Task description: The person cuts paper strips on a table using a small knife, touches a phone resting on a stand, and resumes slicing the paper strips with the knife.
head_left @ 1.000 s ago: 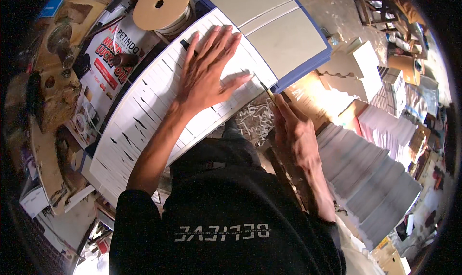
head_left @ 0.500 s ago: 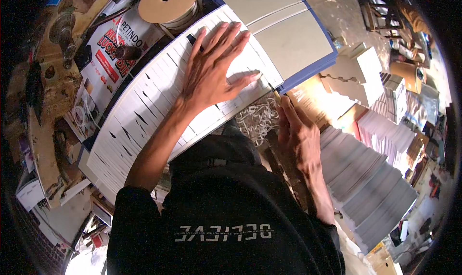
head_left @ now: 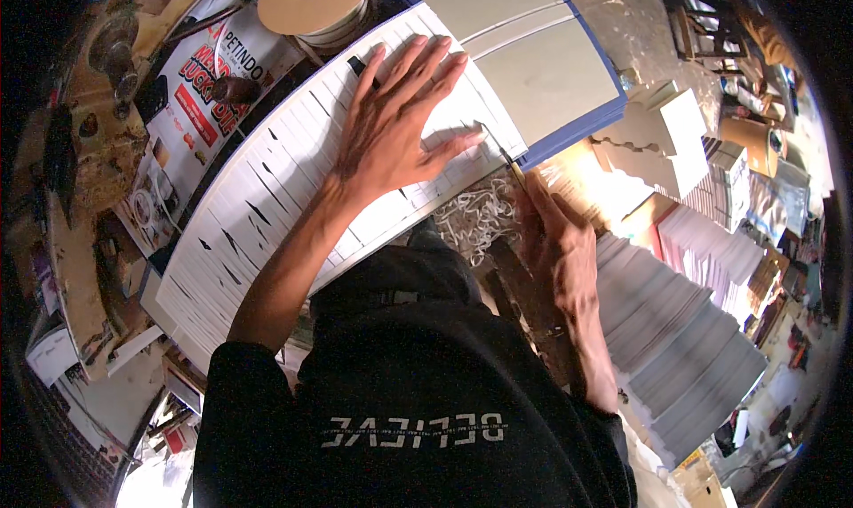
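Now the left forearm runs up from the lower middle of the frame toward the upper centre, bare below a black sleeve, and the left hand [head_left: 391, 126] lies flat and fully spread, palm down, fingers fanned, pressing on the long row of white paper sheets [head_left: 267, 206] that slants from the left edge up to the top centre. The thumb points right, toward a thin blade tool [head_left: 502, 152] just beside it. The right arm comes up along the right of the black shirt, and the right hand [head_left: 560, 246] sits right of centre, fingers curled closed around the lower end of that blade tool, whose tip touches the right end of the paper row. White paper shavings [head_left: 475, 219] lie heaped between the two hands. Grey board with a blue edge [head_left: 533, 55] sits in the upper right, touching the row's end, and a roll of tape [head_left: 311, 1] rests at the top.
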Demonstrator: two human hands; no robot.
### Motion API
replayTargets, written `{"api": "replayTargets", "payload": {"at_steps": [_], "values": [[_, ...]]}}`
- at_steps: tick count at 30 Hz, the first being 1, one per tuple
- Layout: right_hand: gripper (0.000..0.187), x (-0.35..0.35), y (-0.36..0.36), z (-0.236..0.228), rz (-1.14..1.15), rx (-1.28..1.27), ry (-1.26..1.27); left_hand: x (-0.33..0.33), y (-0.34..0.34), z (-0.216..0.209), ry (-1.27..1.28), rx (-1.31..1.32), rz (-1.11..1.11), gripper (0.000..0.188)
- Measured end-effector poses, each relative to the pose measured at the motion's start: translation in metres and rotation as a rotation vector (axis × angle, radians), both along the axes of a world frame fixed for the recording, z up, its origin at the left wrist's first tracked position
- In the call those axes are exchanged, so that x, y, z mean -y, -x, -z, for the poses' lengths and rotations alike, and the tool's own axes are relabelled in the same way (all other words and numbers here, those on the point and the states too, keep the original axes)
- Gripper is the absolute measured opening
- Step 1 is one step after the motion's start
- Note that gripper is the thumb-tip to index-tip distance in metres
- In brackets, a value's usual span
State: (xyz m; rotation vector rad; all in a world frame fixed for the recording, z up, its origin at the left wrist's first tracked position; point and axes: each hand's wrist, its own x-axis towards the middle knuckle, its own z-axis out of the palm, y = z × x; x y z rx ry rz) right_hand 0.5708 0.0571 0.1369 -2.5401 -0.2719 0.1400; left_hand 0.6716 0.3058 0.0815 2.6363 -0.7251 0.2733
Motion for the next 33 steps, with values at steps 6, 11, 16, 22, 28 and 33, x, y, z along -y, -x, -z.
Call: {"api": "replayTargets", "payload": {"at_steps": [6, 11, 16, 22, 28, 33], "values": [[0.056, -0.004, 0.002, -0.014, 0.007, -0.064, 0.049, -0.001, 0.002, 0.001, 0.022, 0.002, -0.003, 0.08], [0.05, 0.003, 0.003, -0.022, -0.012, -0.104, 0.225, 0.0, 0.0, 0.0, 0.005, -0.005, 0.004, 0.079], [0.044, -0.005, -0.008, -0.051, -0.003, -0.298, 0.317, -0.002, -0.001, 0.002, 0.004, 0.018, 0.004, 0.079], [0.023, 0.003, -0.007, -0.035, -0.023, -0.226, 0.285, -0.001, 0.0, 0.0, -0.023, -0.004, 0.003, 0.078], [0.015, 0.006, -0.004, -0.043, -0.002, -0.249, 0.237, 0.001, -0.002, 0.0, 0.009, 0.03, 0.018, 0.08], [0.02, 0.019, 0.011, -0.042, 0.027, -0.508, 0.403, -0.005, 0.001, 0.003, 0.006, 0.019, 0.027, 0.075]]}}
